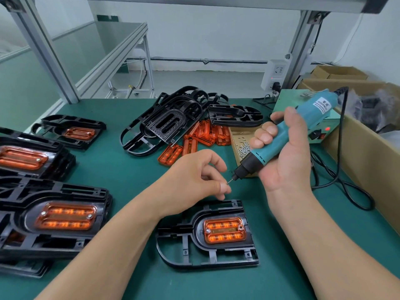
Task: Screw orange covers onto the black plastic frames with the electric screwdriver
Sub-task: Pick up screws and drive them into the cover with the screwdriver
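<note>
Above the black plastic frame (216,263), the left hand's (194,176) pinched metal screw (228,182) should sit square on the right hand's (279,165) gripped teal electric screwdriver (311,112).

One electric screwdriver (311,113). Two hands: left hand (194,178), right hand (279,152). Four fitted orange covers (225,232) showing. Heaped, uncountable: loose orange covers (201,137), bare black frames (164,124), screws (243,148).

On my feed the left hand (194,176) and right hand (279,152) are both bare, nails cut short. Left forearm (112,241) and right forearm (324,241) are bare too, right down to the bottom edge of view.
</note>
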Action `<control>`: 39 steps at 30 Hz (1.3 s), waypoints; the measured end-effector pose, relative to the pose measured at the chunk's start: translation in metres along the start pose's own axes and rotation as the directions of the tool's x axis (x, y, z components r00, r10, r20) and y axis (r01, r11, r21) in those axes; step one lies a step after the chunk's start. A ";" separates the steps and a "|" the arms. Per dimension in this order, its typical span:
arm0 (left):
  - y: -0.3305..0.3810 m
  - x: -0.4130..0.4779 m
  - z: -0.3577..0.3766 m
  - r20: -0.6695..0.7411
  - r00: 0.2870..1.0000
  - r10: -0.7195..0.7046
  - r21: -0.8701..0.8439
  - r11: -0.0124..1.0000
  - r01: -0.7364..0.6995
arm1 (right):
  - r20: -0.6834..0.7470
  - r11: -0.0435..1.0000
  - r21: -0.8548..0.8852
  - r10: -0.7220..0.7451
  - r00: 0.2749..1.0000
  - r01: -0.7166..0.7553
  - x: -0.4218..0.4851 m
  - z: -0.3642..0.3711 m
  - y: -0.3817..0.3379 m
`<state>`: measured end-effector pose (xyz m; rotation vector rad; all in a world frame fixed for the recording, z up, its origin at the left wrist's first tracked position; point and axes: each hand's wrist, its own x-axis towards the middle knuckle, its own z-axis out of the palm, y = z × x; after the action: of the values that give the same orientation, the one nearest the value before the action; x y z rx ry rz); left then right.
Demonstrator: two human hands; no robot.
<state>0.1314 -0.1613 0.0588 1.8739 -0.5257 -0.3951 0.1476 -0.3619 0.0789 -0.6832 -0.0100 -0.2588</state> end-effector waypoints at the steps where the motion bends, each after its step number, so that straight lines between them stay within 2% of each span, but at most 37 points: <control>1: 0.000 0.000 0.000 0.002 1.000 -0.001 0.010 1.000 0.001 | 0.017 1.000 0.001 0.000 1.000 0.000 -0.001 0.000 0.000; 7: 0.006 -0.005 -0.006 0.103 0.995 -0.005 0.102 0.995 -0.006 | 0.143 0.999 -0.020 0.040 0.989 -0.037 -0.002 0.003 -0.013; 10: 0.007 -0.011 -0.008 0.179 0.982 -0.057 0.275 0.961 0.005 | 0.265 0.997 -0.046 0.071 0.962 -0.061 -0.001 0.002 -0.023; 12: 0.007 -0.014 -0.005 0.202 0.976 -0.085 0.436 0.900 -0.012 | 0.360 0.995 -0.079 0.092 0.928 -0.068 -0.001 0.001 -0.028; 15: 0.008 -0.013 0.000 0.207 0.973 -0.100 0.544 0.838 -0.030 | 0.477 0.990 -0.109 0.132 0.869 -0.090 -0.004 0.002 -0.029; 19: 0.006 -0.011 -0.002 0.192 0.973 -0.128 0.568 0.823 -0.004 | 0.574 0.978 -0.131 0.211 0.791 -0.166 -0.009 0.004 -0.022; 23: 0.004 -0.011 -0.008 0.158 0.977 -0.140 0.568 0.823 0.026 | 0.610 0.959 -0.183 0.282 0.740 -0.215 -0.012 0.005 -0.016; 39: 0.008 -0.011 -0.008 0.174 0.971 -0.167 0.561 0.827 0.042 | 0.633 0.955 -0.237 0.291 0.717 -0.179 -0.016 0.007 -0.013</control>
<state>0.1247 -0.1514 0.0698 2.4490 -0.7441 -0.5690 0.1295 -0.3632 0.0905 -0.9017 -0.5954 0.2527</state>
